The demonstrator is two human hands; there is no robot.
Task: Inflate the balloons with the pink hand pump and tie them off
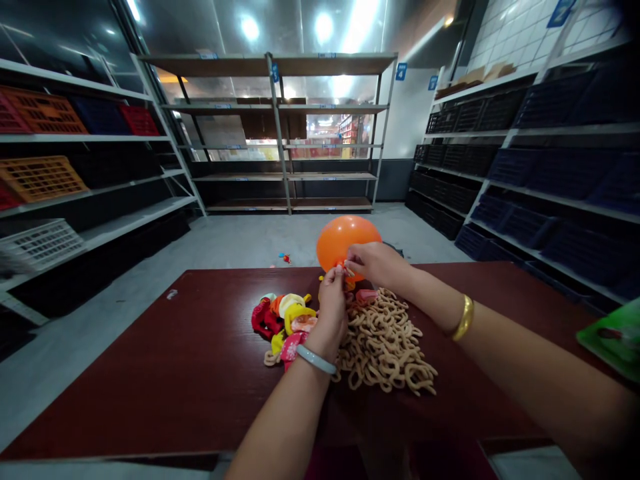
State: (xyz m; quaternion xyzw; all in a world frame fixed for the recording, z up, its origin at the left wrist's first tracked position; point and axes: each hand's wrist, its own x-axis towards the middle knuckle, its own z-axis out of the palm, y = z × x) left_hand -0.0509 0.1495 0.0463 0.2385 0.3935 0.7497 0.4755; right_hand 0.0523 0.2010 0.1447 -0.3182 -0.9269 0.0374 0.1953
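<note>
An inflated orange balloon (349,240) sits over the far edge of the table, its neck toward me. My left hand (333,290) pinches the balloon's neck from the near side, fingers closed. My right hand (375,262) is closed at the same neck from the right, with a small bit of it or of a tie between the fingertips; the detail is too small to tell. Below the hands lies a heap of tan rubber-like rings (387,340). Left of my left wrist is a pile of limp balloons (295,313) in red, yellow, cream and pink.
The dark red table (200,373) spans the foreground. A green packet (613,340) is at the right edge. Beyond stand metal shelves (280,177), with racks of dark crates (520,227) on the right and orange crates (43,177) on the left. Small coloured bits (285,258) lie on the floor.
</note>
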